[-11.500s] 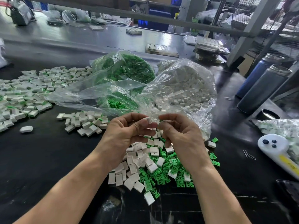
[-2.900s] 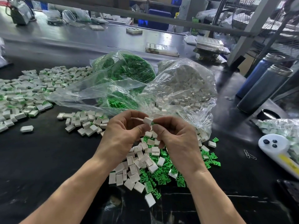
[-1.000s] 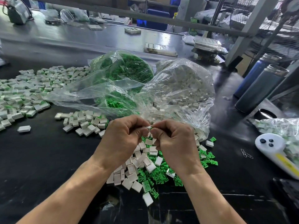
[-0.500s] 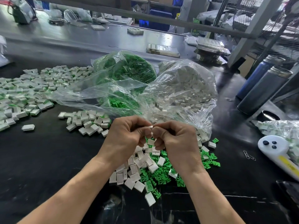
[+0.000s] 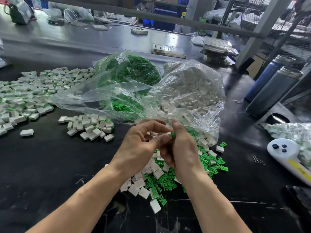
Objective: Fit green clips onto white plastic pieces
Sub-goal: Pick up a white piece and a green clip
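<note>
Judging by the heap of finished white-and-green plastic pieces (image 5: 25, 96), much was done. One small green plastic clip (image 5: 173, 135) was pinched by the right hand (image 5: 181, 148) against a small white plastic piece (image 5: 168, 134) pinched in the left hand (image 5: 139, 148); many loose parts (image 5: 161, 182) and two clear plastic bags (image 5: 185, 91) remained.

Both hands meet above the counter (image 5: 42, 165); left hand (image 5: 139, 148) and right hand (image 5: 180, 148) pinch a white piece (image 5: 167, 134) with green clip (image 5: 173, 135).
</note>
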`<state>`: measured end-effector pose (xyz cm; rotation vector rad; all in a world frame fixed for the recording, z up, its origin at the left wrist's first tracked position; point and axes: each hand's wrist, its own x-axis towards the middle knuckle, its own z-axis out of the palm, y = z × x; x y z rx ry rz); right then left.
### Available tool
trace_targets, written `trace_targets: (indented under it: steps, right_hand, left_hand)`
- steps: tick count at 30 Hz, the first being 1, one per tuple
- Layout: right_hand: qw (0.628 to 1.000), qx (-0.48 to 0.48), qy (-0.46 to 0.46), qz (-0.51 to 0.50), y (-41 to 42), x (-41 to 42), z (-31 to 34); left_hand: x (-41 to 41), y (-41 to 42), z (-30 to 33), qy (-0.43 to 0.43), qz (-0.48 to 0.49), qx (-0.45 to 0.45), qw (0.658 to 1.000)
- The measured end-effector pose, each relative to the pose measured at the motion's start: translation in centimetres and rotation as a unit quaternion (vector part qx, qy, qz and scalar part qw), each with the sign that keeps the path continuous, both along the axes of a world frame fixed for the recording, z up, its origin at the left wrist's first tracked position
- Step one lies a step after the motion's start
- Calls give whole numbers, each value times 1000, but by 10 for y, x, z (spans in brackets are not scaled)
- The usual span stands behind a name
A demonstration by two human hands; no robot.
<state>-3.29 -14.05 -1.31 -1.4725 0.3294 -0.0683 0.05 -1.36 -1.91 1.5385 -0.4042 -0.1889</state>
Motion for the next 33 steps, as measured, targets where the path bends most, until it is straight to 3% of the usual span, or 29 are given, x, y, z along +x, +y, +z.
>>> trace_targets:
  steps: [16,21,33]
  right_hand:
    - [993,14,-88,-75,17,4,-2]
    - [992,103,-40,-57,13,4,0]
    - [992,74,-78,-70,16,6,-2]
  left_hand:
    - [-8,-6,5,4,-3,-88,996]
    - [-6,-2,4,17,-16,-88,996]
    - [-4,-6,-1,-20,4,-21,1000]
